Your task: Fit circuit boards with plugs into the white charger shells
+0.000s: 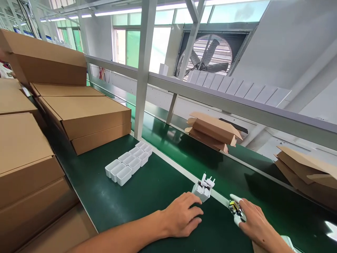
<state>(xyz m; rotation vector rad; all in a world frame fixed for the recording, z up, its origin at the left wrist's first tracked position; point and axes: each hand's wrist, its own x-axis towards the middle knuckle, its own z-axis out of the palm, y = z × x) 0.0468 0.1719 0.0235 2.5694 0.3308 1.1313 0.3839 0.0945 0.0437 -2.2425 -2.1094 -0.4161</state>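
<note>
My left hand (183, 216) lies palm down on the green table (147, 196), fingers stretched toward a white plug housing (203, 188) with prongs that stands just past my fingertips. My right hand (254, 221) is at the lower right, fingertips in white finger cots, pinching a small circuit board (235, 208) with yellow and dark parts. A group of several empty white plastic shells (129, 163) sits farther back on the table, left of centre.
Stacks of brown cardboard boxes (79, 112) fill the left side. A green conveyor belt (200, 147) runs beyond a white strip, carrying flattened cartons (213, 131) and more cartons (305, 172) at right. A white post (143, 70) and rail cross above.
</note>
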